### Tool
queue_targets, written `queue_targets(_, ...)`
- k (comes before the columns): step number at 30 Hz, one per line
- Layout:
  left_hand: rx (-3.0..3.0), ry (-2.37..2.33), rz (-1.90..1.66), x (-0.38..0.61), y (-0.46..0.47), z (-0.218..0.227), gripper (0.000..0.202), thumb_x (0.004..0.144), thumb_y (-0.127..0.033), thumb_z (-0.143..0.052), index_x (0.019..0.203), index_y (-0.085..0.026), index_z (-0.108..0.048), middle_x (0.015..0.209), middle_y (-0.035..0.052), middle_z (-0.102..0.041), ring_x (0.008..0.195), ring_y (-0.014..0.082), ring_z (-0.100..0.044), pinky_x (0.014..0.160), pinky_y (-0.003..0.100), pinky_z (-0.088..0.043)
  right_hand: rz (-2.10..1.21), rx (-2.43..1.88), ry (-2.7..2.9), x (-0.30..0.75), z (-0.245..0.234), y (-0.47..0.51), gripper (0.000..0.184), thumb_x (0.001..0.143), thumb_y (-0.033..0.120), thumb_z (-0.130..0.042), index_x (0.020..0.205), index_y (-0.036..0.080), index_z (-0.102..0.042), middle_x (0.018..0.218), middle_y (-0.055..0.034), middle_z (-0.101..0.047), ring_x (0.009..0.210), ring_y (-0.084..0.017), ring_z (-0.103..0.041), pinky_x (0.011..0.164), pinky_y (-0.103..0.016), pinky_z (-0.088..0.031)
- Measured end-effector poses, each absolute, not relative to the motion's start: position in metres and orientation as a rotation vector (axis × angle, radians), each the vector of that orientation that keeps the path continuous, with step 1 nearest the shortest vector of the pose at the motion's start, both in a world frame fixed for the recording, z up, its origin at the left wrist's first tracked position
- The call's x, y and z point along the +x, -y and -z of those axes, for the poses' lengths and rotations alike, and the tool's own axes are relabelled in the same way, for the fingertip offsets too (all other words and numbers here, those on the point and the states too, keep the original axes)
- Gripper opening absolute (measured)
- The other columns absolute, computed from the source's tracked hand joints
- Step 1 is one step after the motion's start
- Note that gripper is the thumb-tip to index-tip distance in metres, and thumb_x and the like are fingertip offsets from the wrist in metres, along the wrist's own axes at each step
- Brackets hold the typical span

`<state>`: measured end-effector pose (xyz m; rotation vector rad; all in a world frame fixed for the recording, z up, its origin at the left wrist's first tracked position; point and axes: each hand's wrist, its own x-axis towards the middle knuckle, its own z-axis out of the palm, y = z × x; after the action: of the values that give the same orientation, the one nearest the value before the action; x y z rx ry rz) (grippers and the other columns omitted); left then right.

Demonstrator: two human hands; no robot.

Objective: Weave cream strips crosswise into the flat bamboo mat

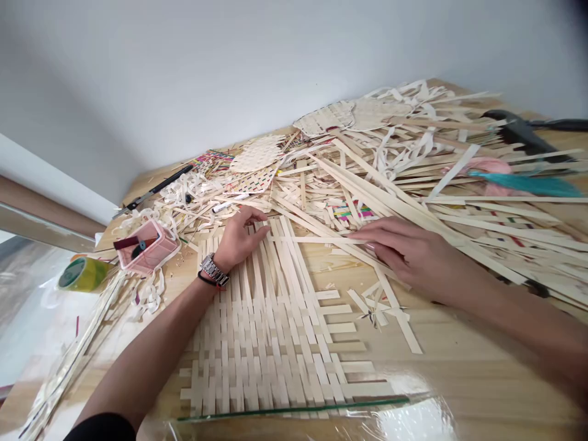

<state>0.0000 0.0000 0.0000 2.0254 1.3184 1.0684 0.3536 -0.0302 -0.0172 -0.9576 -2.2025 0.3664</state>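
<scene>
The mat [275, 343] lay on the bench [441, 349] between the forearms, its near end crossed by the green edge of a clear sheet [294, 409]. The near part was judged done: a close over-and-under weave, with about six cross ends projecting unevenly at the right side. The far part was judged unfinished, its lengthwise strips running loose and not yet crossed, save where one strip [321, 240] lay across their right edge. The right hand [404, 248] pinched that strip between thumb and fingers. The left hand [239, 239] was bent over the loose lengths, thumb and forefinger slightly apart at their tips; whether it gripped anything could not be told. Nor could the strip's path beneath that hand. The side ends appeared untrimmed and unfolded. Spare strips [390, 196] lay heaped beyond.
</scene>
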Motion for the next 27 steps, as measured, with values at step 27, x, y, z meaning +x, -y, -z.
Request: queue_targets(27,2.472,-1.263,-1.059,0.006,0.011,-0.010,0.031,0.083,-0.005,-0.055,0.106,-0.022,-0.064,0.108,0.0080,-0.066,0.106,0.0265,-0.063,0.096,0.045,-0.052,-0.353,-0.989,2.203,0.353,0.011,0.031,0.033,0.107,0.024,-0.050,0.122,0.030,-0.079,0.117,-0.0079,-0.079,0.111,-0.026,-0.075,0.102,-0.049,-0.063)
